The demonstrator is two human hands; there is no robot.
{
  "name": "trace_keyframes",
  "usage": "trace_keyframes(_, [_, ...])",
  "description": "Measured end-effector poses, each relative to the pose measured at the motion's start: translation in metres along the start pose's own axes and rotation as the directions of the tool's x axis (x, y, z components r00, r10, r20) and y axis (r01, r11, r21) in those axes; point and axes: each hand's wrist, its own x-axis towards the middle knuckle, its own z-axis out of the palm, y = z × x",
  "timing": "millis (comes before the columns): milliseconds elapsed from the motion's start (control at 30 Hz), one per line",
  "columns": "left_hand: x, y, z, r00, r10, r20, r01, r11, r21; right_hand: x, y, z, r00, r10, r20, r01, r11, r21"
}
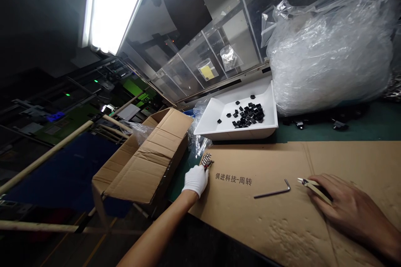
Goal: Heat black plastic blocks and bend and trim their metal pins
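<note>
My left hand (pixel 196 180), in a white glove, is closed at the left end of the cardboard sheet (pixel 238 212). Its fingers are round a small tool with dark and red parts (pixel 208 164), beside a cluster of small shiny metal pieces (pixel 206 159). Bare and closed, my right hand (pixel 344 204) grips cutters (pixel 316 190) with light handles, their tip pointing left over the cardboard. Between the hands lies an L-shaped hex key (pixel 272 194). Small black parts (pixel 249 114) are heaped in the white tray (pixel 206 127) behind the cardboard.
An open cardboard box (pixel 144 167) stands left of the table. A large bundle of clear plastic (pixel 328 50) sits at the back right, with a few black parts (pixel 340 124) in front on the green surface (pixel 372 133). Clear panels stand behind the tray.
</note>
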Motion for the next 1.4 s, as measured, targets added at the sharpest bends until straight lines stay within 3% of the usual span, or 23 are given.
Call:
trace_keyframes(1133, [-0.015, -0.003, 0.003, 1.0, -0.017, 0.002, 0.017, 1.0, 0.014, 0.0, 0.004, 0.0, 1.0, -0.011, 0.005, 0.011, 1.0, -0.023])
trace_keyframes(1267, [-0.016, -0.005, -0.001, 0.999, -0.043, 0.01, 0.043, 0.999, 0.013, 0.0, 0.005, 0.002, 1.0, -0.013, 0.019, 0.013, 1.0, 0.004])
trace_keyframes(1400, [-0.022, -0.002, -0.017, 1.0, -0.03, 0.004, 0.03, 0.999, -0.019, 0.005, -0.004, -0.003, 1.0, 0.009, -0.007, -0.009, 0.998, 0.065])
